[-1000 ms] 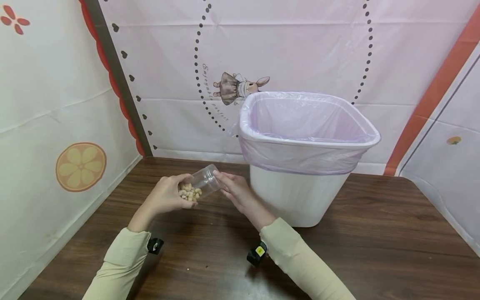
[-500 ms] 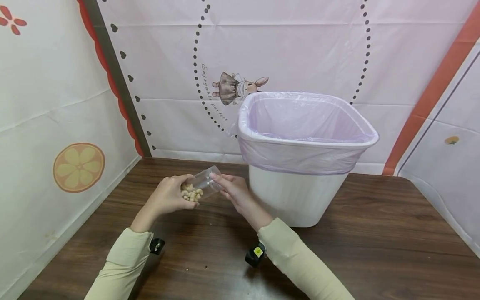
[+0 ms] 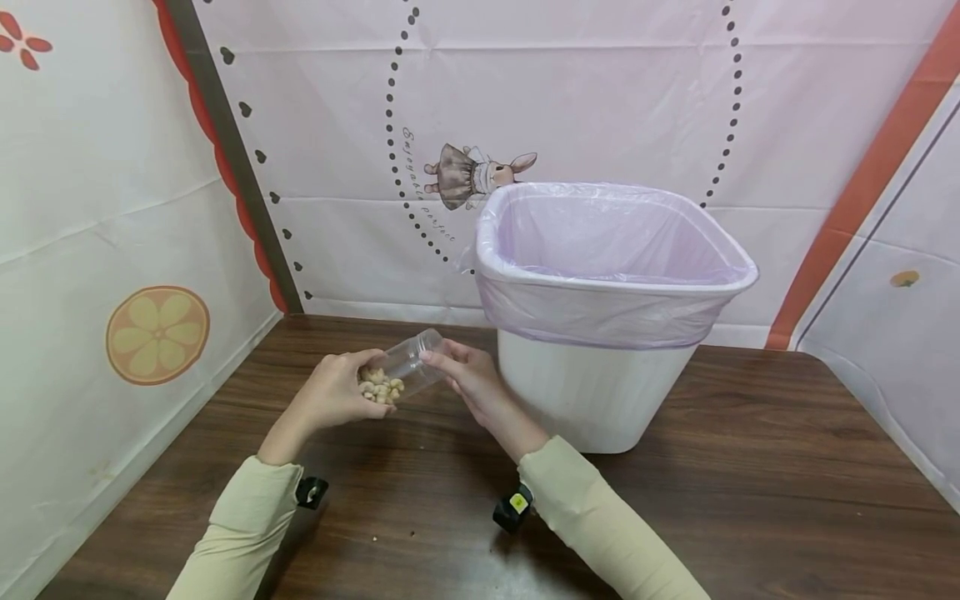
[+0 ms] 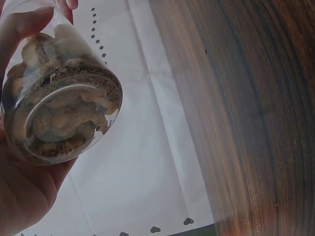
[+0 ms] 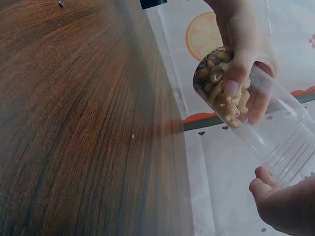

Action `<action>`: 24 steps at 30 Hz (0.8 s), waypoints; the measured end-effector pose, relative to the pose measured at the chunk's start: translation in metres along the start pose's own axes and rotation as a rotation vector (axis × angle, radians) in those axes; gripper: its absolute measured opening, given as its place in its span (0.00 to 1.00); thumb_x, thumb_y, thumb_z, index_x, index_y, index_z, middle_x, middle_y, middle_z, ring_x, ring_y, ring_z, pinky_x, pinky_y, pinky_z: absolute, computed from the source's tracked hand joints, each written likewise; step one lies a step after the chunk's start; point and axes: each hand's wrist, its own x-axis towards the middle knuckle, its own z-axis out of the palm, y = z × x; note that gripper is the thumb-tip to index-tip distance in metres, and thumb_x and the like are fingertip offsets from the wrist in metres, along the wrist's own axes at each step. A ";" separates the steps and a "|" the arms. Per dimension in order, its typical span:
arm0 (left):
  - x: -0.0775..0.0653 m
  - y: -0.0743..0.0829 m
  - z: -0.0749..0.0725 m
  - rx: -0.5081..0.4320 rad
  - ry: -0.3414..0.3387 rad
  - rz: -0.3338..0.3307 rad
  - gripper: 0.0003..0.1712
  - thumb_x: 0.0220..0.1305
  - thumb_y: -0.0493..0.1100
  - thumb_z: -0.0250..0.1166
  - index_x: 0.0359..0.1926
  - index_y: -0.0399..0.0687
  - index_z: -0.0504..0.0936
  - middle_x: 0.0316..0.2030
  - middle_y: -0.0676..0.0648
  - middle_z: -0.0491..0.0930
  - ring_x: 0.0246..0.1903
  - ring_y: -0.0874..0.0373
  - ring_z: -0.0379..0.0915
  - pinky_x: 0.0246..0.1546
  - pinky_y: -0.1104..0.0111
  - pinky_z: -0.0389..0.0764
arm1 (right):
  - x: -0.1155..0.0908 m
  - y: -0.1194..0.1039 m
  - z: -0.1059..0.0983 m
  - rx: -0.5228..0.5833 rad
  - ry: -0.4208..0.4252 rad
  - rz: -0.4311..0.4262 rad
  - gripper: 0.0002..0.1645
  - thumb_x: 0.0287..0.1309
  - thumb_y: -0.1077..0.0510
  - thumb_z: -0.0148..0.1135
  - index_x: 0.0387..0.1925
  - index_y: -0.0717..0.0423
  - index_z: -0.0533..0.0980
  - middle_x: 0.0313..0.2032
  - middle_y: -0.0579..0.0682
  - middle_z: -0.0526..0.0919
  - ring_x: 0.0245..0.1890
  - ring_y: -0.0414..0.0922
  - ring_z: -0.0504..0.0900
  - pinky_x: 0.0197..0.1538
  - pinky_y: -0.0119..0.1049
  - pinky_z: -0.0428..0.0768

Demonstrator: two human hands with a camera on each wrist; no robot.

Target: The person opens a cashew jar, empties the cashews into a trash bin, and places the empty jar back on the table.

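A clear plastic jar is held tilted above the table, its ribbed end up to the right. Cashews lie gathered toward its lower end, with dark crumbs near the base in the left wrist view. My left hand grips the lower part, thumb and fingers on opposite sides. At the upper end my right hand pinches the ribbed part; its fingers behind the jar are partly hidden in the head view.
Right of the hands stands a white bin lined with a purple plastic bag. Small crumbs lie on the dark wooden table. Printed cloth walls it in at the back and sides.
My right thumb and fingers have shifted slightly around the jar's upper end. The left hand keeps its grip, and the cashews stay in the lower end.
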 end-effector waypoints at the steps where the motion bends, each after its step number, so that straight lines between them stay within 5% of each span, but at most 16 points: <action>1: 0.000 -0.001 0.000 -0.002 0.000 -0.003 0.40 0.28 0.53 0.77 0.47 0.42 0.77 0.30 0.48 0.79 0.28 0.58 0.72 0.28 0.65 0.73 | 0.000 0.000 0.000 -0.001 0.001 -0.005 0.42 0.49 0.52 0.65 0.62 0.68 0.61 0.63 0.56 0.64 0.61 0.50 0.65 0.60 0.44 0.63; 12: -0.005 -0.011 -0.007 0.002 0.024 -0.039 0.40 0.29 0.52 0.77 0.48 0.41 0.77 0.32 0.45 0.80 0.29 0.56 0.73 0.29 0.63 0.73 | 0.003 0.004 0.003 0.016 0.070 -0.017 0.43 0.49 0.53 0.64 0.61 0.71 0.59 0.64 0.60 0.61 0.62 0.52 0.64 0.59 0.44 0.65; 16: -0.007 -0.017 -0.011 0.015 0.035 -0.054 0.39 0.30 0.52 0.77 0.48 0.42 0.77 0.32 0.44 0.80 0.28 0.55 0.73 0.28 0.63 0.73 | 0.004 0.009 0.004 0.004 0.095 0.005 0.41 0.49 0.52 0.64 0.60 0.70 0.62 0.62 0.60 0.64 0.54 0.47 0.72 0.56 0.41 0.69; 19: -0.008 -0.020 -0.013 0.018 0.051 -0.058 0.39 0.30 0.53 0.77 0.48 0.42 0.77 0.32 0.44 0.81 0.28 0.55 0.73 0.28 0.63 0.72 | 0.006 0.013 0.004 -0.053 0.115 0.033 0.37 0.47 0.50 0.65 0.55 0.69 0.68 0.51 0.54 0.75 0.39 0.40 0.73 0.47 0.34 0.72; 22: -0.010 -0.022 -0.016 0.018 0.072 -0.061 0.39 0.30 0.53 0.77 0.48 0.42 0.77 0.32 0.43 0.81 0.28 0.55 0.73 0.29 0.63 0.72 | 0.007 0.017 0.004 -0.109 0.122 0.049 0.38 0.46 0.50 0.67 0.56 0.68 0.68 0.49 0.51 0.74 0.41 0.41 0.71 0.49 0.36 0.70; 24: -0.011 -0.023 -0.018 0.023 0.084 -0.066 0.39 0.30 0.53 0.77 0.48 0.43 0.77 0.33 0.42 0.81 0.29 0.54 0.73 0.29 0.62 0.72 | 0.008 0.020 0.004 -0.147 0.123 0.058 0.44 0.45 0.48 0.67 0.60 0.67 0.64 0.58 0.54 0.69 0.53 0.46 0.69 0.58 0.40 0.66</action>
